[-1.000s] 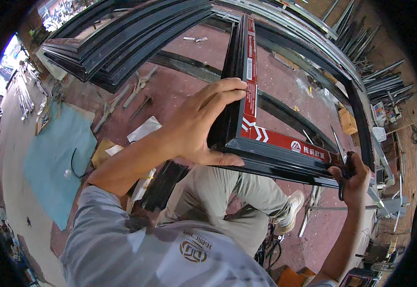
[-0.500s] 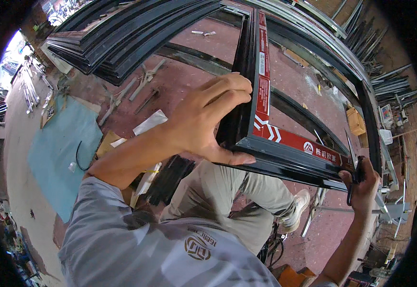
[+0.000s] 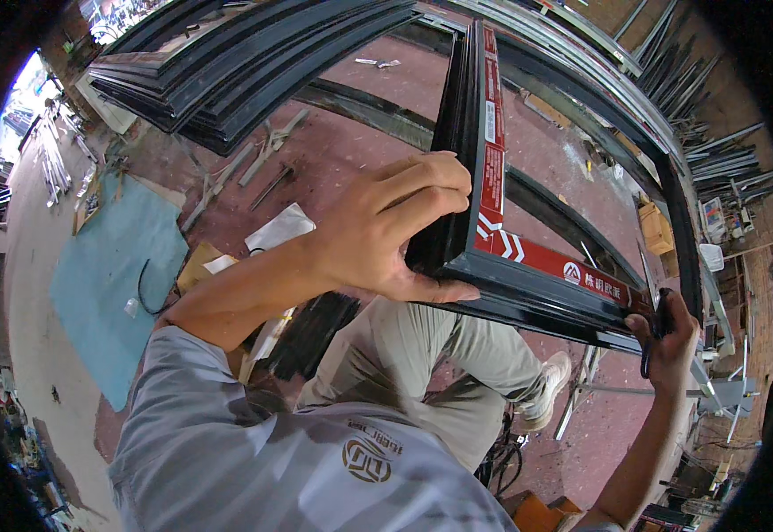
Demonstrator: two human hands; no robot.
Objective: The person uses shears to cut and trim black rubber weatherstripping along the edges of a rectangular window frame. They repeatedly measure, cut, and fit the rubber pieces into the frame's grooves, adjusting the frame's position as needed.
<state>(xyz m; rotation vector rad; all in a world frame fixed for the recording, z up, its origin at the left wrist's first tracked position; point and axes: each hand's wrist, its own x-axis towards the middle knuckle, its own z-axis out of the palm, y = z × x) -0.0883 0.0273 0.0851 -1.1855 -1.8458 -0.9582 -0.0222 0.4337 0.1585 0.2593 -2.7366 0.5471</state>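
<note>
A black rectangular metal frame, faced with a red printed film strip, is tilted up in front of me. Around its near left corner curls my left hand, fingers over the side bar and thumb along the lower edge. At the near right corner, my right hand is closed round the dark handles of a pair of scissors. Their slim blades point away from me beside the frame, and the thumb lies close to the lower bar. The palm side of the right hand is hidden.
More black frames are stacked at the far left. A blue sheet lies on the floor to the left, near dark strips. Metal profiles are piled at the far right, and a cardboard box stands behind the frame.
The frame and both hands have shifted only slightly. The left hand keeps its hold on the corner, and the right still holds the scissors.
</note>
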